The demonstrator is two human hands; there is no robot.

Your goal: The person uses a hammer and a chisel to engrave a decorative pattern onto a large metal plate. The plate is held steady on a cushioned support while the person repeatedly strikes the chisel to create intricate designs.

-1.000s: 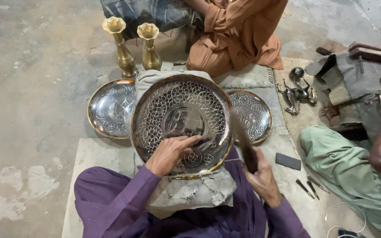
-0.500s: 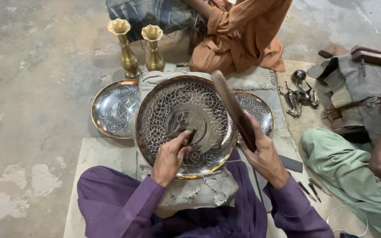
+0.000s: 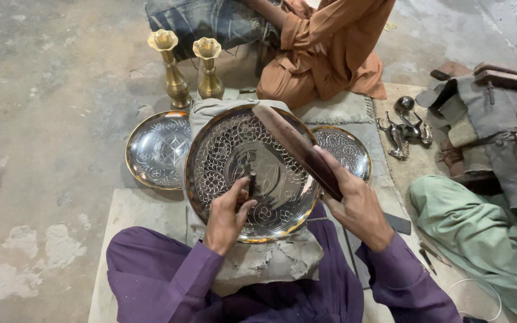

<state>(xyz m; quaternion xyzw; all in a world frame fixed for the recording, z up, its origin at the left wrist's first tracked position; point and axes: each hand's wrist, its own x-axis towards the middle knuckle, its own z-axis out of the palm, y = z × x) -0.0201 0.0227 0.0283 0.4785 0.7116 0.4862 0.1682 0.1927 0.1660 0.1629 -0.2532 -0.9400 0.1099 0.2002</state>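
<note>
The left hand (image 3: 225,218) is closed around a small dark chisel (image 3: 251,183), whose tip is placed on the large engraved metal plate (image 3: 234,149). The plate is propped on a grey pad (image 3: 270,263) over the lap. A flat wooden mallet (image 3: 297,146) is gripped by the right hand (image 3: 357,206) and raised above the plate.

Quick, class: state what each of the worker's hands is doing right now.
Left hand: closed on a small dark punch set on the engraved plate.
Right hand: closed on a wooden stick.
</note>
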